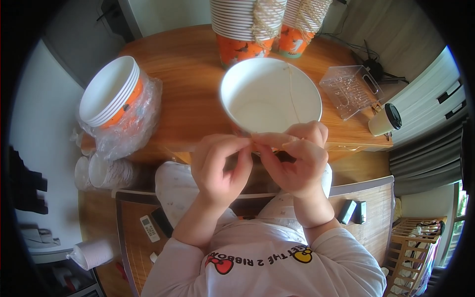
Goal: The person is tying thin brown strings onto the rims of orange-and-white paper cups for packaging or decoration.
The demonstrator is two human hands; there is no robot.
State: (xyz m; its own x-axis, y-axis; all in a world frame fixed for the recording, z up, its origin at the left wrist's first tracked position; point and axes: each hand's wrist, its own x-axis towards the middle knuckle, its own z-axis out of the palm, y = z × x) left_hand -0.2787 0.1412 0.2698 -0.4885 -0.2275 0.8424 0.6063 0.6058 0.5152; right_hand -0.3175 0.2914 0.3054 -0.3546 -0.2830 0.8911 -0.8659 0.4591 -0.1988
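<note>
A large paper bucket (247, 96) with a white inside stands at the table's front edge, its mouth tilted towards me. A thin piece of twine (292, 96) runs from its far rim across the inside, down to my right hand (299, 161). That hand is closed in a pinch, with the twine passing behind its fingers. My left hand (217, 168) also pinches, its fingertips meeting the right hand's just in front of the bucket's near rim. What lies between the left fingertips is too small to make out.
Tall stacks of orange patterned buckets (242, 47) with twine hanging on them stand at the back of the wooden table (185, 81). More nested buckets (111, 94) in clear plastic are at left. A clear box (349, 91) and a lidded cup (383, 121) stand right.
</note>
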